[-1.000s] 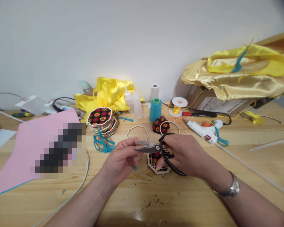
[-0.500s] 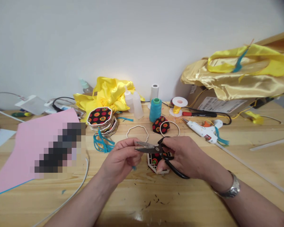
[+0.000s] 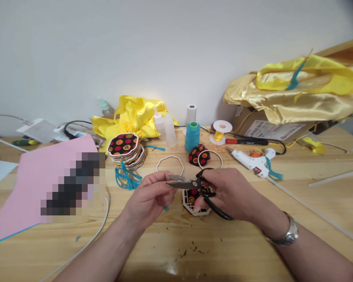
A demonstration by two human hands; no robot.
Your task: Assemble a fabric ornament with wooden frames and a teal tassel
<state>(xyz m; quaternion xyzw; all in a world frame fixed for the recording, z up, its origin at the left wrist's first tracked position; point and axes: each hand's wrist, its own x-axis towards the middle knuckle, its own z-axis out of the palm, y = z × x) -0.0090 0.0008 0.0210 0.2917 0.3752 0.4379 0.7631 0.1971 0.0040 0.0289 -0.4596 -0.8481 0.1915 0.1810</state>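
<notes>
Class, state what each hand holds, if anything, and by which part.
The right hand holds the black scissors by their handle loops. The left hand pinches a small teal thread at the blade tips; where along it cannot be told.

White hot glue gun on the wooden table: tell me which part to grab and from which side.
Grip the white hot glue gun by its handle, beside the orange trigger, coming down from above on the right. It lies flat on the wooden table with its nozzle pointing left, possibly hot, so keep away from that end.
</notes>
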